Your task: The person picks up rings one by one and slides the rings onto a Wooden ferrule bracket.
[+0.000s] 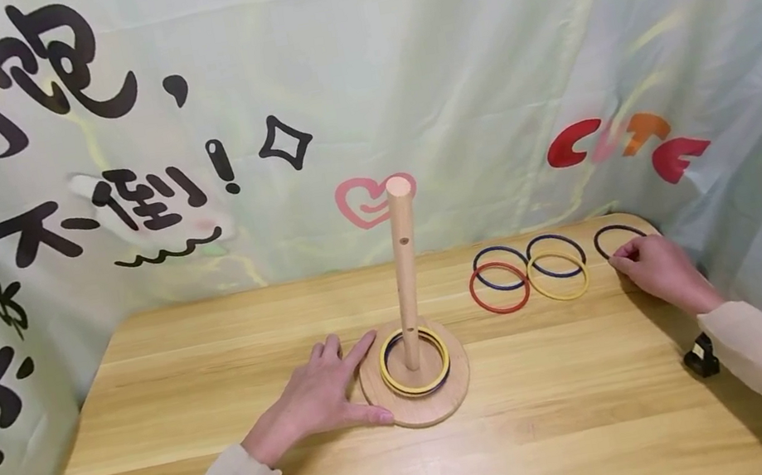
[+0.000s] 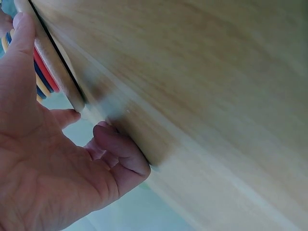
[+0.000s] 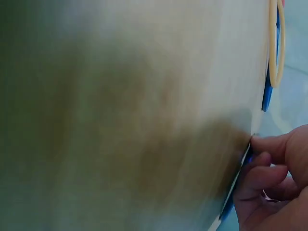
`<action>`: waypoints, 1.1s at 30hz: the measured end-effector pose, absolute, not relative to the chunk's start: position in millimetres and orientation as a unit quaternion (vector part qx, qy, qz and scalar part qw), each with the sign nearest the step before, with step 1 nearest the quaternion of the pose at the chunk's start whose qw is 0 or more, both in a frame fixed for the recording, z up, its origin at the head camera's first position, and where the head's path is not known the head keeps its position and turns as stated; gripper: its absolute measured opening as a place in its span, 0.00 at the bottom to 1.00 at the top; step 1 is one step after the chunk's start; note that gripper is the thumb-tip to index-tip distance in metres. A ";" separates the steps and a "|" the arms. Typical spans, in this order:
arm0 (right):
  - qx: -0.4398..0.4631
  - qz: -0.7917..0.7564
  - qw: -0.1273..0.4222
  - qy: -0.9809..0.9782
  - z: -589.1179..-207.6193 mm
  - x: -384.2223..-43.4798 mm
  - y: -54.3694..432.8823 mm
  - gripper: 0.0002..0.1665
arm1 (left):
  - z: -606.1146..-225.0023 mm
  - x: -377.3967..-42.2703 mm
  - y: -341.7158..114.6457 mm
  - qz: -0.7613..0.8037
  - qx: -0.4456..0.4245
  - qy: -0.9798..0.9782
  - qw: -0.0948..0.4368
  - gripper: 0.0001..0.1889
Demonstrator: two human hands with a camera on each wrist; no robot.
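Note:
A wooden ring-toss stand (image 1: 407, 267) rises upright from a round base (image 1: 421, 411). Around the foot of its peg lies a stack of rings, a yellow ring (image 1: 388, 379) uppermost; red and blue ones show beneath it in the left wrist view. My left hand (image 1: 313, 396) touches the base's left edge with thumb and forefinger spread apart; its other fingers bend near the table. At the far right, my right hand (image 1: 662, 270) pinches the near-left edge of a dark blue ring (image 1: 603, 232), also partly visible in the right wrist view, where the fingers hide some of it.
Between stand and right hand, a red ring (image 1: 475, 301) overlaps a blue ring (image 1: 496, 248), and a yellow ring (image 1: 561, 298) overlaps another blue ring (image 1: 553, 236). A printed curtain (image 1: 462, 89) hangs behind the wooden table (image 1: 219, 357). A small black object (image 1: 701, 362) is by the right sleeve.

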State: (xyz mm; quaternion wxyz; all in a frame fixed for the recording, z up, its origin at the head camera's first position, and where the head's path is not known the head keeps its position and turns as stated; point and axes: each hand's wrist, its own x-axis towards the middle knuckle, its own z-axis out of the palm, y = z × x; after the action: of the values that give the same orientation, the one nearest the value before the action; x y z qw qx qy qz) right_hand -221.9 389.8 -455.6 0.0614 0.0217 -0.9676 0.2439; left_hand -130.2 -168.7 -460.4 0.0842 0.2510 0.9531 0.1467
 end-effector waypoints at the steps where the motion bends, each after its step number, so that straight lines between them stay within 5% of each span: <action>1: 0.026 0.243 0.067 -0.967 -455.6 -221.5 390.2 0.13 | -460.5 -130.2 -168.7 0.148 0.251 0.953 0.084 0.68; 10: 0.053 0.235 0.202 -0.949 -442.3 -202.0 384.6 0.08 | -460.9 -129.4 -168.9 0.149 0.253 0.952 0.081 0.68; 19: 0.151 0.193 0.351 -0.904 -410.4 -181.2 356.8 0.13 | -459.7 -129.5 -169.3 0.148 0.252 0.953 0.084 0.68; 33: 0.280 0.229 0.349 -0.864 -361.9 -141.0 291.2 0.12 | -459.3 -130.6 -168.5 0.151 0.259 0.950 0.082 0.67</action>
State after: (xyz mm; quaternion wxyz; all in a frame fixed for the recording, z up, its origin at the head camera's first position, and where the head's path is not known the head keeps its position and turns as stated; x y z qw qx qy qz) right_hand -141.0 291.2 -361.9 0.3488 0.2805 -0.8644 0.2290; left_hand -130.6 -168.5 -459.3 0.0823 0.2593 0.9504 0.1506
